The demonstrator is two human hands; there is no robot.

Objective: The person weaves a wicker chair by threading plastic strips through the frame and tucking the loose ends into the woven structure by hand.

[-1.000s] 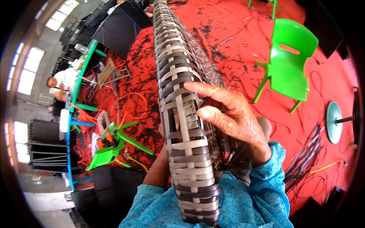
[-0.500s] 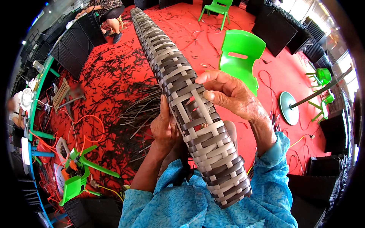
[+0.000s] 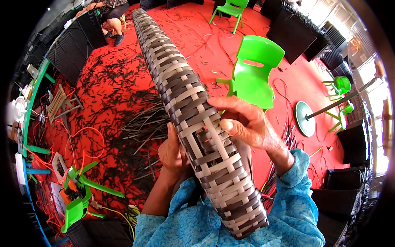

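A long tube woven from grey and dark brown flat strips [image 3: 181, 82] slants from the upper left down to my lap. Around its left edge my left hand [image 3: 172, 152] is closed, thumb up along the side and the other fingers hidden behind the tube. A gap in the weave [image 3: 201, 138] lies just right of that hand, with bare lengthwise strips crossing it. On the tube's right edge, beside the gap, rests my right hand [image 3: 251, 125]. Its index finger is stretched over the strips, the thumb apart below it; I see nothing held between them.
Loose dark strips [image 3: 142, 123] and scraps litter the red floor. Ahead stands a green chair [image 3: 255, 74]; another green chair [image 3: 78, 206] lies tipped at the lower left. A round-based stand [image 3: 304, 118] is at the right. One person [image 3: 115, 16] works at the far left.
The tube and both hands sit slightly further left and lower in the picture, as the whole view shifts. My right index finger has lowered onto the strips near the gap.
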